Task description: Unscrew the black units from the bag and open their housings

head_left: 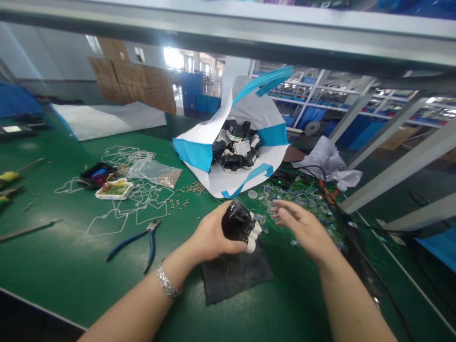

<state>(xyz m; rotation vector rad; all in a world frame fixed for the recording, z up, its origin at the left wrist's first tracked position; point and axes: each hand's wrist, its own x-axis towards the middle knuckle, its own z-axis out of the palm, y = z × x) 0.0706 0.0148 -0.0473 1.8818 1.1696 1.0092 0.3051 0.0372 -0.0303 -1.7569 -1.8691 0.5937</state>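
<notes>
My left hand (213,235) is closed around a small dark plastic part (238,222), held just above a dark grey mat (235,275) on the green table. White finger cots cover the fingertips. A silver bracelet (166,281) is on that wrist. My right hand (299,225) hovers to the right of the part with its fingers spread and nothing in them, close to a scatter of small clear and blue pieces (302,194). Behind both hands a white and blue bag (245,142) lies open, full of similar black parts.
Blue-handled pliers (142,237) lie left of the mat. Further left are a clear bag of small metal pins (156,173), white wire outlines, a small white tray (114,188) and screwdrivers at the edge. Crumpled white paper (329,161) and dark cables lie right. A metal frame bar crosses overhead.
</notes>
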